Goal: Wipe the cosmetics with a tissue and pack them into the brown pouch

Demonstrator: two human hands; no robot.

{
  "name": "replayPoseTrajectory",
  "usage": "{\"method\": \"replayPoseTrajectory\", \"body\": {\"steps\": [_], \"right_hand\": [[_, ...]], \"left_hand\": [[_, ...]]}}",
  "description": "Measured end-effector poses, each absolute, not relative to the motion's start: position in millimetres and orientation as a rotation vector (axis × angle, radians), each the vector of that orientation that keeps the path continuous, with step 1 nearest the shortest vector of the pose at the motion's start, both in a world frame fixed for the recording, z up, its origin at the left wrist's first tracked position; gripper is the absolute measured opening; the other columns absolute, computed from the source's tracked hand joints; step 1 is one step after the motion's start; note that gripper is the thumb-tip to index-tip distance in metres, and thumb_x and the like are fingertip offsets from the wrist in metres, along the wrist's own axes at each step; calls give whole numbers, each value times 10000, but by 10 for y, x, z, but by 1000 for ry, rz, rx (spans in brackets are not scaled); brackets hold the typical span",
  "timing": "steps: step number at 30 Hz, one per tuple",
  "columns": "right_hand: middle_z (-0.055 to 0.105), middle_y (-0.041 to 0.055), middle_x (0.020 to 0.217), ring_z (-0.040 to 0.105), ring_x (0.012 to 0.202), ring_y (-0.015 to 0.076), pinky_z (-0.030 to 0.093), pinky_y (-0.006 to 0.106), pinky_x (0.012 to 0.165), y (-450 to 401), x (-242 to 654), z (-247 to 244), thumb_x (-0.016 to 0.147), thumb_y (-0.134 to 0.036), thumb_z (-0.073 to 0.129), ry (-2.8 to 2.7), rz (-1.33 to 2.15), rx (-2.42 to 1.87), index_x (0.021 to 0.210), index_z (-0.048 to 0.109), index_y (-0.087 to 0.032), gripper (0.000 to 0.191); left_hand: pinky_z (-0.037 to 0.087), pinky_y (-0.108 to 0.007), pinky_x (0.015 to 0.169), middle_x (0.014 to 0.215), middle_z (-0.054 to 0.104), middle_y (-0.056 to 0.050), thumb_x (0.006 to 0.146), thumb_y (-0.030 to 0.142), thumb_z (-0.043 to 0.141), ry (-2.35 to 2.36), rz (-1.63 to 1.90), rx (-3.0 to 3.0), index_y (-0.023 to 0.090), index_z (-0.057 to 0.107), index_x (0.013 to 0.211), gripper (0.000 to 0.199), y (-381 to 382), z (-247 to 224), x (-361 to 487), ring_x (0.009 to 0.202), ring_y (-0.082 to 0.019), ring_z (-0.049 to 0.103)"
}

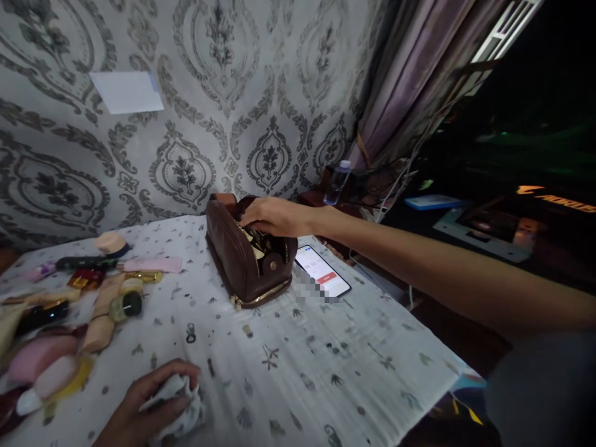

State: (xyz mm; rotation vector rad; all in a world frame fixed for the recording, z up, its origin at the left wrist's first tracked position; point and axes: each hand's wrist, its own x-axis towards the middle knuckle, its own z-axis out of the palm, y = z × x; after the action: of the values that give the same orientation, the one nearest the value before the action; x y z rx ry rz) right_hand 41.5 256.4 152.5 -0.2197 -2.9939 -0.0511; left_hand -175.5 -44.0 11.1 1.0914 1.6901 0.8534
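A brown leather bag (233, 267) stands open on the patterned cloth, its zipper undone and several small items inside. My right hand (274, 217) reaches over its far right side, with fingertips dipping into the opening; what they hold, if anything, is hidden. Near the front edge, my left hand (153, 403) is curled round a crumpled white tissue (181, 406) resting on the cloth. Right beside the bag lies a phone (333, 279) with a lit screen.
Cosmetics, among them a pink sponge-like item (41, 357), a beige tube (100, 323) and a small jar (125, 306), lie at the left. A plastic bottle (338, 183) stands behind on the right. Cables and a dark desk with a blue-edged device (435, 202) are further right.
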Motion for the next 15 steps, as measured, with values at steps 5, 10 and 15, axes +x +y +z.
{"method": "replayPoseTrajectory", "body": {"steps": [5, 10, 15], "right_hand": [[719, 83, 931, 638, 945, 208, 473, 335, 854, 2179, 703, 1359, 955, -151, 506, -2883, -9, -348, 976, 712, -163, 208], [710, 113, 985, 657, 917, 223, 519, 375, 837, 1673, 883, 873, 960, -199, 518, -2779, -71, -452, 1052, 675, -145, 190], [667, 168, 1220, 578, 1217, 282, 467, 512, 1033, 1263, 917, 475, 954, -155, 489, -2500, -178, -437, 1152, 644, -130, 253]], "left_hand": [[556, -308, 859, 1016, 752, -41, 781, 484, 653, 1789, 940, 1339, 249, 743, 947, 302, -404, 106, -2018, 999, -269, 684], [556, -350, 882, 1071, 710, -61, 835, 265, 530, 1948, 1030, 1966, 260, 656, 1163, 351, -454, -211, -2372, 1006, -254, 681], [531, -400, 902, 1117, 637, -86, 909, 250, 481, 1956, 737, 2424, 248, 601, 1205, 319, -483, -373, -2185, 1029, -263, 618]]}}
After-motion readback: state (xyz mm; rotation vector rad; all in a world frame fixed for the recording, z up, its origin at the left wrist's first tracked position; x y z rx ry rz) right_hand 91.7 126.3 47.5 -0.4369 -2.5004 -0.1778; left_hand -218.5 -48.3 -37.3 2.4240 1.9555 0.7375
